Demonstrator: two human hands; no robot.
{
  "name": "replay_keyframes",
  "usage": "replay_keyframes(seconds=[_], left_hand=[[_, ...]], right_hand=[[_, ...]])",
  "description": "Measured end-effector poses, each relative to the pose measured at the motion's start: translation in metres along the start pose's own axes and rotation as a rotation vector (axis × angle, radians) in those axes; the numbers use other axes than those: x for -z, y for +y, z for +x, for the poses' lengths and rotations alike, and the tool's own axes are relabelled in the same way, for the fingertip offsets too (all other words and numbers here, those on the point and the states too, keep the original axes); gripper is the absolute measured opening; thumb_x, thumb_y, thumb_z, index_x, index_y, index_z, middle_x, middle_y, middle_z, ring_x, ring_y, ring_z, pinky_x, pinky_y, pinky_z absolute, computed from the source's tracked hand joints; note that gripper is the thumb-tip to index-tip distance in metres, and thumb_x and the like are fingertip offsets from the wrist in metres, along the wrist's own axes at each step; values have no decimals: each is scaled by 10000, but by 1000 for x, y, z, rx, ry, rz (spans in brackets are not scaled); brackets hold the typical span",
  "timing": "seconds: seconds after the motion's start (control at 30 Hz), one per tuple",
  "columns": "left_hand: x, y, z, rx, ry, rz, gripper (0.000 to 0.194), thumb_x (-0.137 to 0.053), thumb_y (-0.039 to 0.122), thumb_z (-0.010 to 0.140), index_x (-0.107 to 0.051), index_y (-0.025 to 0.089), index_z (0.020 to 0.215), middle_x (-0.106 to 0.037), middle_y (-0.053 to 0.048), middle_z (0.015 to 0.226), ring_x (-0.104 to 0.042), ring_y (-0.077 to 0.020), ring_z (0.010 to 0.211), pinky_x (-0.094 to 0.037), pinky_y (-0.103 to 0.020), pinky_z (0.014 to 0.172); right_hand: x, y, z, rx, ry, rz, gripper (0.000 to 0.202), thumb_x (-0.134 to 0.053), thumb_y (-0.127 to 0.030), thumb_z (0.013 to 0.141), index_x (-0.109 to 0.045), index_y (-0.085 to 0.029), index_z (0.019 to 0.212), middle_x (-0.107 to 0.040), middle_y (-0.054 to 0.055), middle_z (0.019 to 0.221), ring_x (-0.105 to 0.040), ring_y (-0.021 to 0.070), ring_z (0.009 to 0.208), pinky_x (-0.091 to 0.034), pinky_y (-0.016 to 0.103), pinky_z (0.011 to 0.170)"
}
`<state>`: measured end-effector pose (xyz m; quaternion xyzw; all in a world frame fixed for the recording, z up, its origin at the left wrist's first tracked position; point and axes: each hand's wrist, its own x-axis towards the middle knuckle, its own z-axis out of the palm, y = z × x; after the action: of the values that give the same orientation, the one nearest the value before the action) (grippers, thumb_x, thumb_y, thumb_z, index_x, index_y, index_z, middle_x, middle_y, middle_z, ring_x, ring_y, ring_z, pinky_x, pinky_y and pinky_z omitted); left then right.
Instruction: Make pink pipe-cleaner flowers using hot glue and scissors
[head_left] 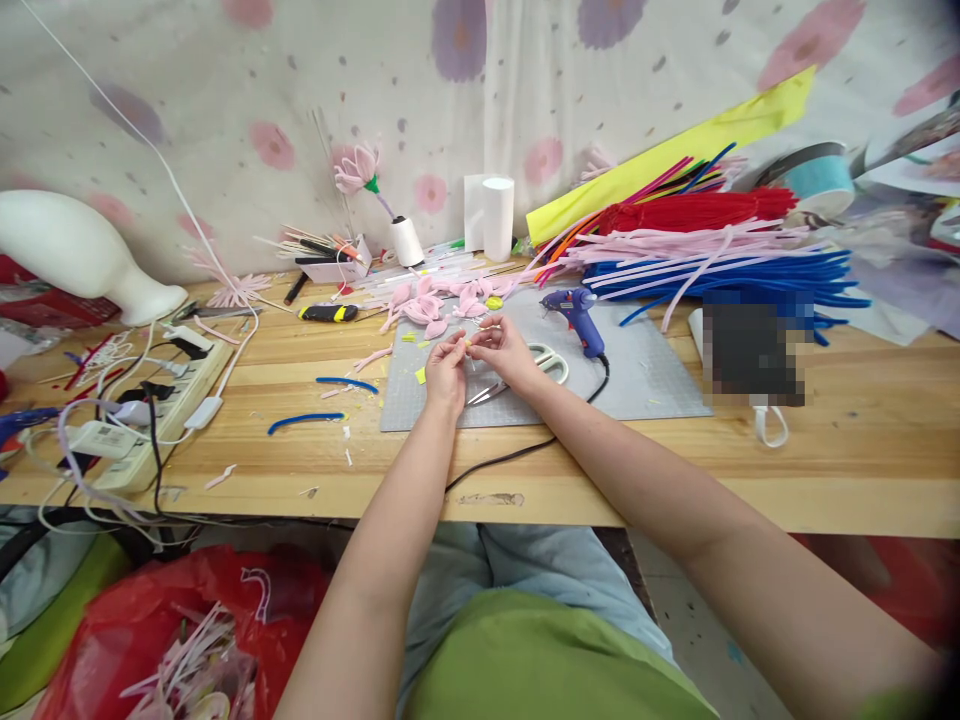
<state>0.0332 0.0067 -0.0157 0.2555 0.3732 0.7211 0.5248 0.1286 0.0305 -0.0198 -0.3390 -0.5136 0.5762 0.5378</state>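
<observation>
Over the grey cutting mat point(645, 385), my left hand point(447, 374) and my right hand point(507, 354) meet with fingertips pinched together. Between them shows a small yellow piece point(468, 345), mostly covered by the fingers; its kind is too small to make out. Scissors point(556, 368) with pale handles lie beneath and beside my right hand. A blue glue gun point(578, 318) rests on the mat to the right. Just beyond my hands are several pink fuzzy petals point(424, 308) and a yellow fuzzy piece point(494, 302).
Bundles of blue point(720, 275), pink and red point(705, 210) pipe cleaners lie at back right. A pink flower point(360, 168) stands in a white spool point(406, 242). Left are a utility knife point(328, 313) and a cabled power strip point(202, 375). A red bag point(97, 635) sits below the table.
</observation>
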Motion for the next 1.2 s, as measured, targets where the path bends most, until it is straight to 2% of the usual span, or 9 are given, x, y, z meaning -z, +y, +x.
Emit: replay_keyframes(seconds=[0.13,0.27,0.43,0.5,0.77,0.93,1.2], left_hand=[[-2,1,-3,26,6,12,263,-767,247,579,-531,158,504,-650,-4,736,-586,-103,791,-403,-225,699],[-2,3,-4,70,6,69,273,-721,388,636,-592,158,565,-633,-8,671,-563,-90,660,-375,-236,626],[-1,2,-4,52,29,127,185,-767,253,561,-607,158,560,-619,17,612,-516,-63,578,-363,-227,613],[1,2,-3,29,50,156,178,-772,246,549,-619,161,583,-620,24,615,-507,-61,576,-369,-226,623],[3,1,-3,-21,76,198,183,-775,252,553,-630,159,610,-615,25,634,-514,-73,629,-388,-237,704],[3,2,-4,-18,59,217,154,-764,254,578,-657,163,642,-625,22,645,-511,-74,627,-379,-231,688],[4,3,-5,-8,-54,232,202,-735,312,627,-734,194,792,-705,-48,938,-601,-143,863,-401,-258,769]], right_hand=[[0,0,1,10,15,20,496,-744,-290,526,-387,-240,867,-582,-65,697,-576,114,670,-482,320,725],[2,0,1,-7,31,35,494,-744,-282,528,-392,-239,872,-574,-70,694,-575,113,679,-489,324,728],[4,-5,-2,-21,-2,36,475,-736,-259,533,-410,-233,877,-576,-63,711,-562,101,674,-485,307,717],[4,-7,-2,-18,-20,35,466,-732,-250,530,-420,-230,876,-586,-56,731,-563,99,686,-479,296,712],[3,-5,1,-12,37,15,450,-724,-329,534,-417,-230,848,-581,-62,674,-550,102,634,-449,275,632],[3,-6,1,-33,43,34,486,-741,-351,517,-399,-234,841,-589,-65,671,-556,104,637,-442,268,627],[3,-9,0,-43,23,55,526,-761,-384,506,-385,-232,841,-603,-62,682,-559,102,643,-434,261,628]])
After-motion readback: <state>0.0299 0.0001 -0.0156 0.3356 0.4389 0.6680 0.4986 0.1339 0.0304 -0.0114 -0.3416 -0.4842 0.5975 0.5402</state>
